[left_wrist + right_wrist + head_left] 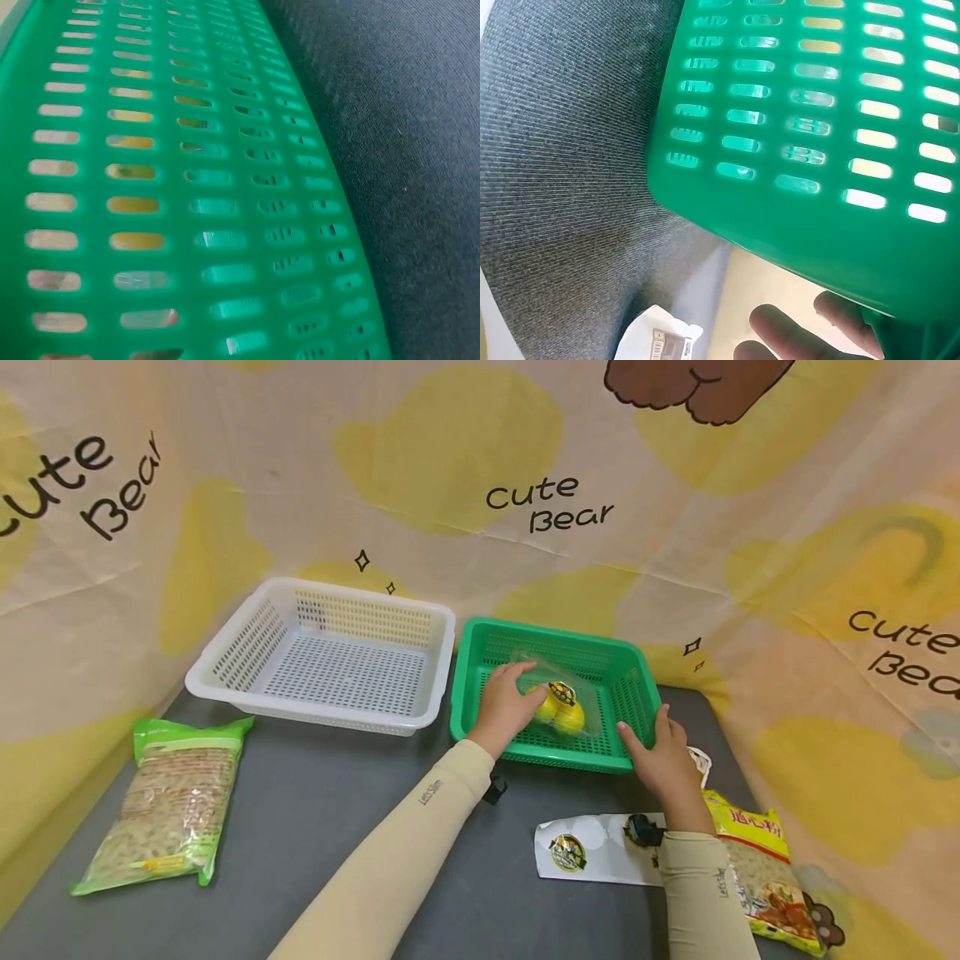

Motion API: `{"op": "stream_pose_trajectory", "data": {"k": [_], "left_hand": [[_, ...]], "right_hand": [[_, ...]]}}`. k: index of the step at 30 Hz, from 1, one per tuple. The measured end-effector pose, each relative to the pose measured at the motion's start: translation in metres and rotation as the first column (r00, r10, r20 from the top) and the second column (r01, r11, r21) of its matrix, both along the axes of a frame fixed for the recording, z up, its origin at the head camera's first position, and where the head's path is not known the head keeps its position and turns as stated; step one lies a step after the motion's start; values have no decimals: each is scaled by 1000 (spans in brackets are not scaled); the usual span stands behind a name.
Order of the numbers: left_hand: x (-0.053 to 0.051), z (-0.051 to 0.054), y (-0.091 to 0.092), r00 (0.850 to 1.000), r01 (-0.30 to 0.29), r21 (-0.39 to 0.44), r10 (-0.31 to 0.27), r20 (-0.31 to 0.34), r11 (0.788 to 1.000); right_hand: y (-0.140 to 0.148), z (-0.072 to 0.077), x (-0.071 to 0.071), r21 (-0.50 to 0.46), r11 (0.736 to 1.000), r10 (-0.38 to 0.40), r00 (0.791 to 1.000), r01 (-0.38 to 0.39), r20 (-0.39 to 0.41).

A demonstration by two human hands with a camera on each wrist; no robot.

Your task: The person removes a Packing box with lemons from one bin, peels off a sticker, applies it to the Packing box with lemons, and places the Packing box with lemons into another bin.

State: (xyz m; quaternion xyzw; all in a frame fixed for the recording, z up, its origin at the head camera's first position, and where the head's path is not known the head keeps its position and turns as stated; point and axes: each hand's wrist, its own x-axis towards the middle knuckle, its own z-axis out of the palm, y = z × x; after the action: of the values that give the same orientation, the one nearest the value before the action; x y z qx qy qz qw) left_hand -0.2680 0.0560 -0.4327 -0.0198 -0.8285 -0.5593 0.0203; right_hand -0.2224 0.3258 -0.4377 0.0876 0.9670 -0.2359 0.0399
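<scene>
In the head view, a clear plastic bag of yellow lemon-like fruit [566, 717] with a black-and-gold label lies inside the green basket [555, 762]. My left hand [504, 706] reaches over the basket's front left side, fingers loosely spread beside the bag; whether the fingertips touch it cannot be made out. At the front right corner my right hand [663, 760] holds the rim, thumb on the inner side and fingers outside. Some fingers [780, 330] show beyond the green wall in the right wrist view. Through the slots in the left wrist view, yellow fruit [135, 205] shows.
A white basket [431, 718] stands left of the green one. A green-edged noodle-like packet [168, 802] lies far left. A flat white packet [600, 860] lies in front, partly under my right wrist. A yellow packet [765, 868] lies at right; a white item [701, 764] sits behind my right hand.
</scene>
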Motion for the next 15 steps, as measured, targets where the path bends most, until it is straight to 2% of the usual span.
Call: {"op": "stream_pose_trajectory", "data": {"k": [15], "left_hand": [[-3, -3, -2, 996, 35, -77, -29, 81, 996]], "right_hand": [[0, 1, 1, -9, 1000, 7, 1000, -7, 15]]}}
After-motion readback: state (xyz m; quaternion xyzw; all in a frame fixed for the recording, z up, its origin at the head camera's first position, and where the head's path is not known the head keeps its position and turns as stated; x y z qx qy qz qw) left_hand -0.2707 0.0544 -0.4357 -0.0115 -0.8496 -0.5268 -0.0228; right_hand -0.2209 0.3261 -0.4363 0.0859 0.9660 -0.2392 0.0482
